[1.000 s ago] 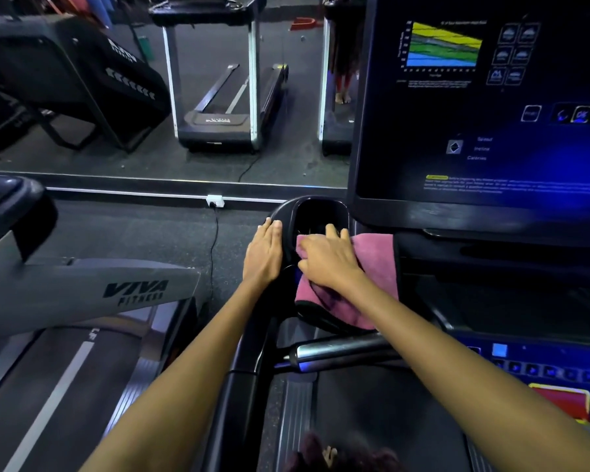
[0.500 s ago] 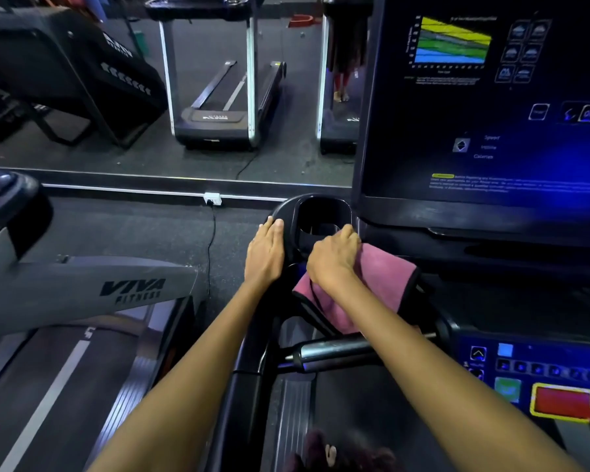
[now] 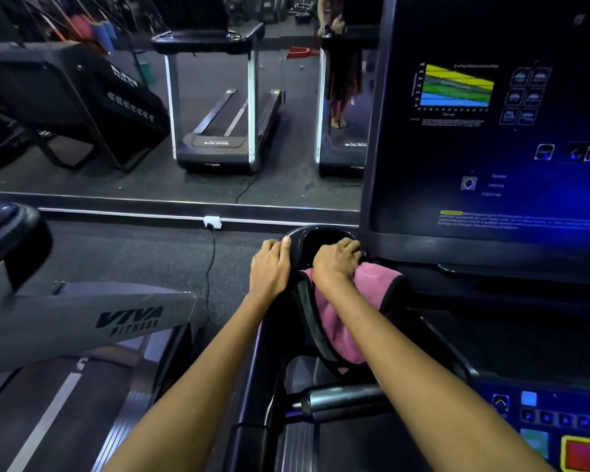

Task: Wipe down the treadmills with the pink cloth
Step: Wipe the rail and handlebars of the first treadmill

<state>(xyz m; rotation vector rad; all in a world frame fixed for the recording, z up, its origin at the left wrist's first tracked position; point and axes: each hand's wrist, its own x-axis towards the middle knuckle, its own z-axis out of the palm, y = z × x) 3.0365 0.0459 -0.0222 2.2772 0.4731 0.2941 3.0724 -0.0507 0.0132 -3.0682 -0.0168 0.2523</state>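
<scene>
The pink cloth (image 3: 341,321) is bunched under my right hand (image 3: 336,260), draped over the treadmill (image 3: 406,335) console's left edge just below the cup holder (image 3: 315,240). My right fingers curl closed on it. My left hand (image 3: 269,267) lies flat, fingers together, on the holder's outer rim.

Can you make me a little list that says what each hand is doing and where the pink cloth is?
place: gym, facing a mirror
left hand: resting flat on the outer rim of the black cup holder
right hand: pressing the pink cloth by the cup holder
pink cloth: bunched under the right hand, hanging over the console edge
screen: lit, coloured chart showing
</scene>
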